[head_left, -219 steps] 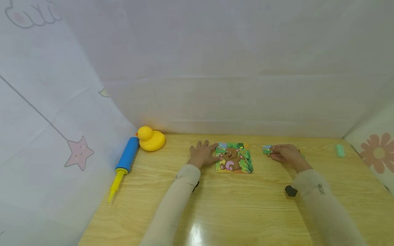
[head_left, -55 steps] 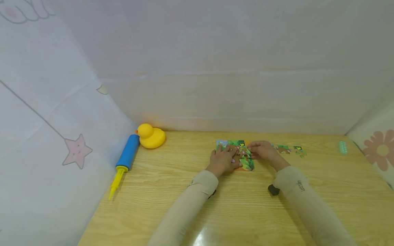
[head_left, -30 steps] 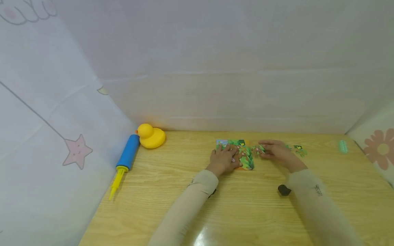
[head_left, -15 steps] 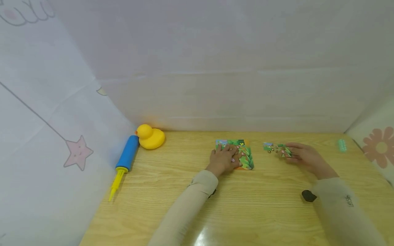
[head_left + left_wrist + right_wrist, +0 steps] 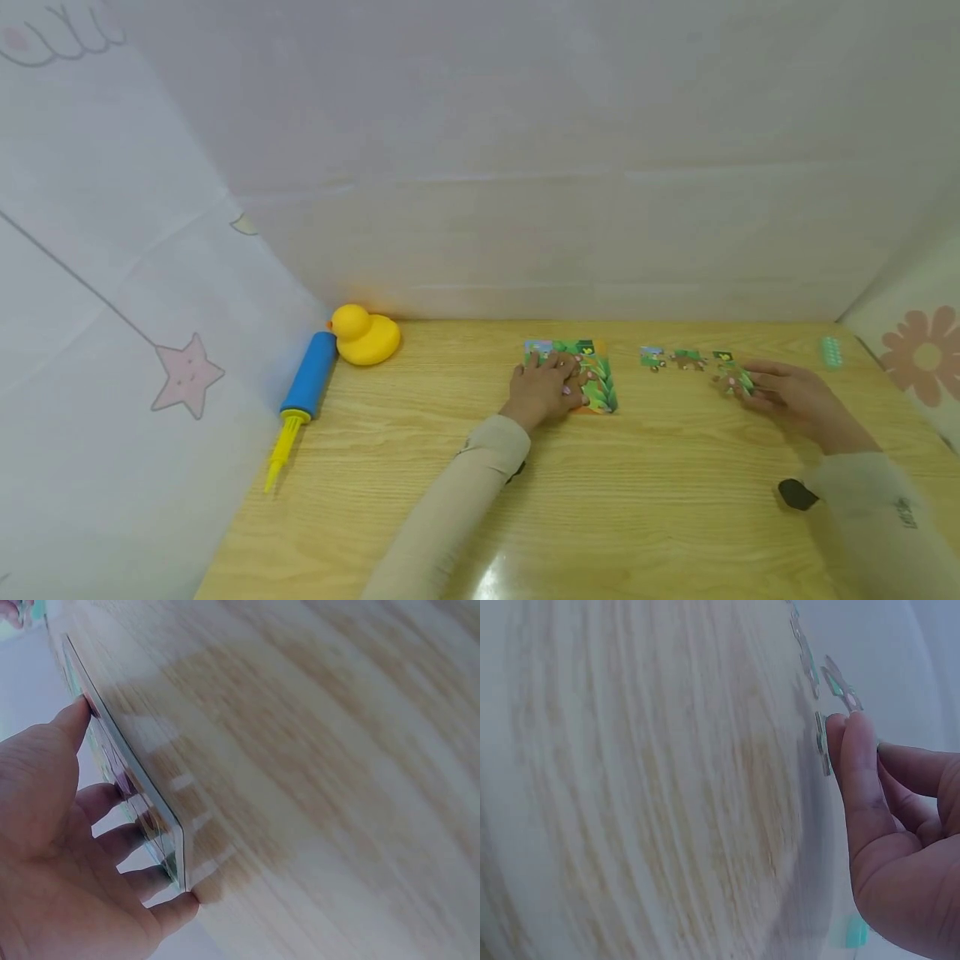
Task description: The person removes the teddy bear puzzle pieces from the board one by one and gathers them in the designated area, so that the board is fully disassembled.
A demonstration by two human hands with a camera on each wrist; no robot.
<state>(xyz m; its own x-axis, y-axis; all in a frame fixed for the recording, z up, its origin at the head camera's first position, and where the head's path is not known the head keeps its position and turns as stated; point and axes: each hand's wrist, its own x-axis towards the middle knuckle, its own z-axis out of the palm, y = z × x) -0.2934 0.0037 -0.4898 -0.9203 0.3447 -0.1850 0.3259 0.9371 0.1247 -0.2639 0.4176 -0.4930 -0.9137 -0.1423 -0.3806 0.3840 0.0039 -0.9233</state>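
A flat square puzzle board [image 5: 602, 398] printed with a bear lies on the table. My left hand [image 5: 542, 392] rests on its left part, fingers spread, covering much of the picture. The left wrist view shows those fingers over the board's face [image 5: 127, 769], one fingertip touching the table at its corner. To the right, my right hand [image 5: 798, 400] pinches a puzzle piece [image 5: 733, 382] between thumb and fingers. In the right wrist view this piece [image 5: 842, 686] is raised above the table. Loose puzzle pieces [image 5: 687, 360] lie in a row right of the board.
A yellow rubber duck [image 5: 366, 335] sits at the back left, beside a blue and yellow hand pump [image 5: 311, 375]. A small light-green dotted object [image 5: 832, 352] lies at the back right. White fabric walls [image 5: 480, 208] enclose the wooden table [image 5: 622, 500] on the sides shown.
My right hand has travelled rightward from the board's right edge, carrying the pinched piece past the row of loose ones. My left hand moved from the board's left edge onto it earlier and stays.
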